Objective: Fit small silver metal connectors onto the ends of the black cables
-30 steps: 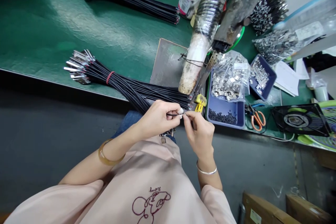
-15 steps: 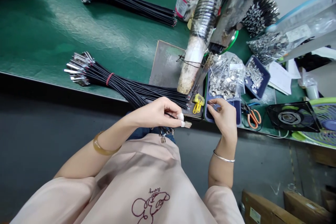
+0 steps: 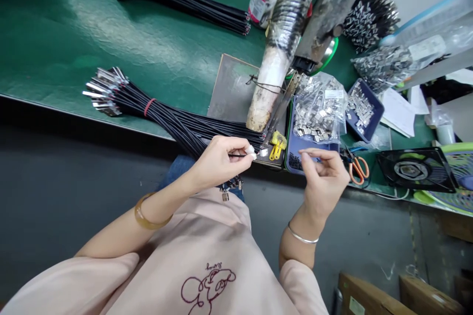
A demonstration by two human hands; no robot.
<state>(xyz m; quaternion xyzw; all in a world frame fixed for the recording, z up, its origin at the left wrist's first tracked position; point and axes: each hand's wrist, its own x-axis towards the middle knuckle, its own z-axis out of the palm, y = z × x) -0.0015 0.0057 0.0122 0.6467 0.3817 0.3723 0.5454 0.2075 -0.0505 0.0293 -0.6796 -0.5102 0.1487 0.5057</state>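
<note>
Pinched in my left hand [image 3: 231,157] is a black cable [image 3: 236,156] with a silver USB plug [image 3: 263,152] at its tip, pointing right. White wraps cover the fingertips of that hand. My right hand [image 3: 323,172] is closed in a pinch just in front of the blue tray [image 3: 314,147]; whatever is between the fingertips is too small to make out. Small dark pieces [image 3: 294,161] lie in the tray, beside a plastic bag of metal plug shells [image 3: 318,113]. Below my left hand, more cable ends with USB plugs [image 3: 226,196] hang by my lap.
A banded cable bundle [image 3: 173,120] lies along the table edge, another bundle [image 3: 188,2] behind it. A soldering-fume hose [image 3: 271,74] slants down over the grey board [image 3: 232,83]. Yellow cutters [image 3: 277,146], orange-handled pliers [image 3: 357,170] and a black fan [image 3: 416,168] sit along the edge.
My right hand has drawn back from the tray toward me and slightly right, still pinching. My left hand has shifted slightly left, and the held plug has turned and tilted upward.
</note>
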